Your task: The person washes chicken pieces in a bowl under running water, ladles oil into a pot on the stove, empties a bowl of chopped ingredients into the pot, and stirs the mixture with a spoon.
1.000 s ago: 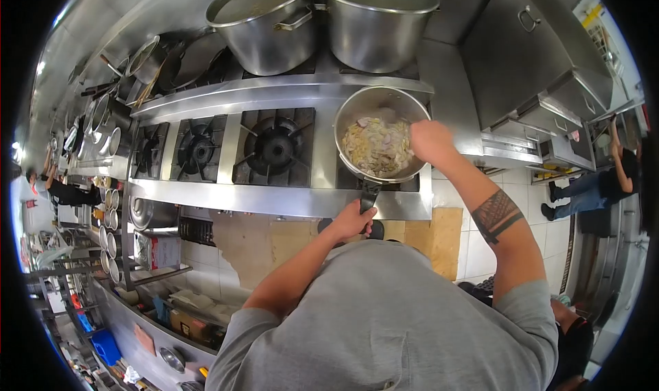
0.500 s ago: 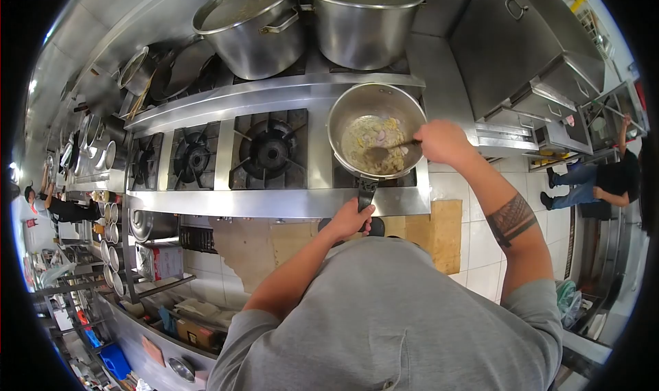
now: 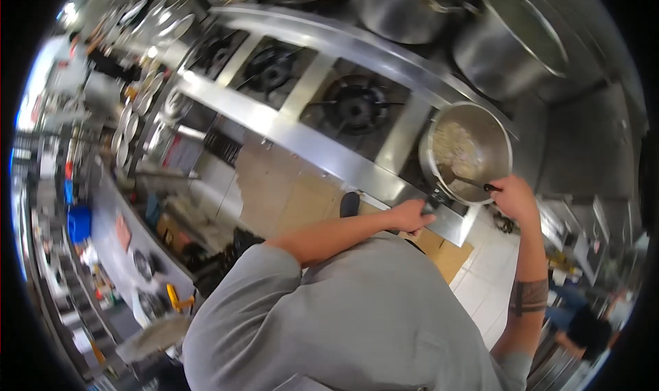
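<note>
A deep metal pot [image 3: 503, 140] sits on the stove's right end. Pale chopped pieces, probably onion, [image 3: 454, 144] cover part of its bottom. My left hand [image 3: 410, 217] is closed around the end of the pot's black handle [image 3: 435, 199], at the stove's front edge. Over the pot's near right rim, my right hand [image 3: 516, 197] grips a long spoon [image 3: 472, 182] by its dark handle. The spoon's head dips among the pieces; its exact shape is blurred.
An unlit burner [image 3: 358, 104] lies left of the pot, with others further along. Two large stockpots [image 3: 473, 55] stand behind. A steel worktable [image 3: 137, 247] is at the lower left. One person [image 3: 106, 58] is far left, another [image 3: 587, 329] at the right.
My view has turned and tilted left, so the stove slants and the pot appears further right. The pieces gather more toward the pot's left side. Both hands keep their holds.
</note>
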`<action>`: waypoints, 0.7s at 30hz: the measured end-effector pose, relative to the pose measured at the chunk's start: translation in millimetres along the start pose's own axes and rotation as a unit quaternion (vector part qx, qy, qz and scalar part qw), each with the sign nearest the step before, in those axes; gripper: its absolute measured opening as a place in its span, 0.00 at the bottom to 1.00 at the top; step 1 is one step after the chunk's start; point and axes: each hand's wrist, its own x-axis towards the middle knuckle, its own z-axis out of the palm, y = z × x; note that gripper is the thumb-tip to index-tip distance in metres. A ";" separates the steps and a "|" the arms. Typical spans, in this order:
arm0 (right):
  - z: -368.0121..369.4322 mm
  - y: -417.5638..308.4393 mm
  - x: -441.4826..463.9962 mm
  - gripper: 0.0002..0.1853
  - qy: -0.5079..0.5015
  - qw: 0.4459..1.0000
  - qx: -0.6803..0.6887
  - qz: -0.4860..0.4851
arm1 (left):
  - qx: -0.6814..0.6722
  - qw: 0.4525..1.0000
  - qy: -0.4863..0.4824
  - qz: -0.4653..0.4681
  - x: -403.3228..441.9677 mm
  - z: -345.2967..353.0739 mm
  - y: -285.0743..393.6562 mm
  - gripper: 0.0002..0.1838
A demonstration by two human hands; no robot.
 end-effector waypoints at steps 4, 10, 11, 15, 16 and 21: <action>49.1 18.3 27.1 0.14 0.145 0.988 0.056 -0.024 | -0.052 0.998 -0.027 0.013 -6.7 -8.7 2.0 0.26; 16.7 -0.3 -15.6 0.13 0.059 0.974 -0.171 0.138 | -0.062 0.997 -0.028 -0.027 -5.5 -7.8 -4.3 0.25; 11.3 8.3 -19.0 0.11 0.038 0.981 -0.178 0.065 | -0.051 0.998 -0.015 -0.031 -1.0 -5.3 -4.8 0.24; -5.0 27.7 3.2 0.10 0.037 0.992 -0.037 -0.112 | -0.034 0.999 -0.026 -0.021 6.6 -6.7 10.2 0.19; 6.2 36.2 22.8 0.10 0.075 0.993 -0.019 -0.089 | -0.042 0.998 -0.035 -0.035 1.9 -8.7 25.4 0.16; 16.6 75.8 59.0 0.12 0.095 0.991 -0.085 -0.031 | -0.135 0.986 0.023 -0.100 21.5 18.0 12.6 0.10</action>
